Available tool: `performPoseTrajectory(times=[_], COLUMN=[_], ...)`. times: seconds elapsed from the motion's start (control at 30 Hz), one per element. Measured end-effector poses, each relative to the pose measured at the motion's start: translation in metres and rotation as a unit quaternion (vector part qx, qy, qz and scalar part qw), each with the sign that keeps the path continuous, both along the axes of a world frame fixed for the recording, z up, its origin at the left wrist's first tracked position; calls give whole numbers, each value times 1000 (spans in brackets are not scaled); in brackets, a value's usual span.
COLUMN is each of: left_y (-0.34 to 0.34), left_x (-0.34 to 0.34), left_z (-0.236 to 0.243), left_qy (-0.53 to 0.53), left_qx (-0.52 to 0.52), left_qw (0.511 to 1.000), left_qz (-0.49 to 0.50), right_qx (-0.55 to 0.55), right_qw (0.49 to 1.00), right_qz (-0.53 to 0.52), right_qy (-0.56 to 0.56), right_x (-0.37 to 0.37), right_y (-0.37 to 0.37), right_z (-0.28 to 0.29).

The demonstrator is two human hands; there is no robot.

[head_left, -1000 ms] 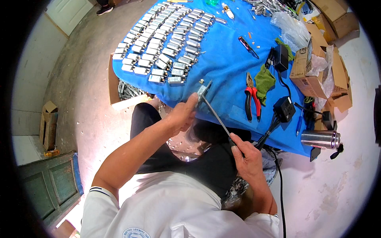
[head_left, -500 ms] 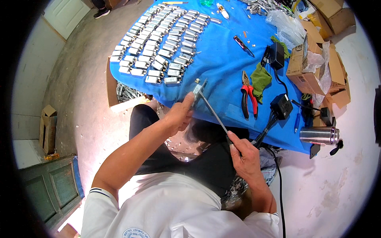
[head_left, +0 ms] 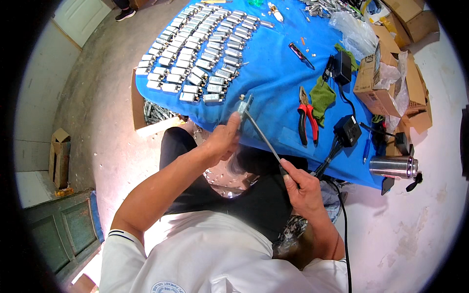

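My left hand (head_left: 223,140) is closed around a small silver rectangular metal part (head_left: 242,107) at the near edge of the blue-covered table (head_left: 271,88). From the right, my right hand (head_left: 305,189) grips the dark handle of a long thin metal-shafted tool (head_left: 264,138); whether it is a screwdriver or a file I cannot tell. Its far end meets the right side of the part. Many similar silver parts (head_left: 196,73) lie in rows on the cloth, beyond my left hand. Fingers hide the part's lower end.
Red-and-black pliers (head_left: 308,117), a green cloth (head_left: 322,100), a dark-handled tool (head_left: 301,55) and black adapters (head_left: 347,130) lie to the right. A steel flask (head_left: 393,166) rests near the right corner. Opened cardboard boxes (head_left: 371,88) stand beyond. A carton of metal pieces (head_left: 141,128) sits below the left edge.
The part and the tool have shifted very slightly; both hands keep their grip. The rows of parts stay as they were.
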State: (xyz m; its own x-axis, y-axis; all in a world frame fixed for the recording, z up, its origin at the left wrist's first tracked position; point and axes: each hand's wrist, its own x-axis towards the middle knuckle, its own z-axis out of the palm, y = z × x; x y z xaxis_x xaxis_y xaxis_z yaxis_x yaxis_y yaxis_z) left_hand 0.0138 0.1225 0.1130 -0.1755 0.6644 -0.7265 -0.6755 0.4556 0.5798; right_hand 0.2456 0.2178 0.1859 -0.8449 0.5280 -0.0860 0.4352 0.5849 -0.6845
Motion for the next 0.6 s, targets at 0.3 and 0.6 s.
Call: performPoseTrajectory(times=[0.3, 0.6], left_y=[0, 3], left_x=[1, 1], left_z=[0, 2], left_qy=[-2, -7], left_qx=[-21, -16], left_qw=[1000, 1000], left_qz=[10, 6], right_qx=[90, -127], right_qw=[996, 991], right_qz=[26, -36], right_qy=[-7, 17], right_x=[-6, -3], right_y=[-5, 8], right_z=[3, 4])
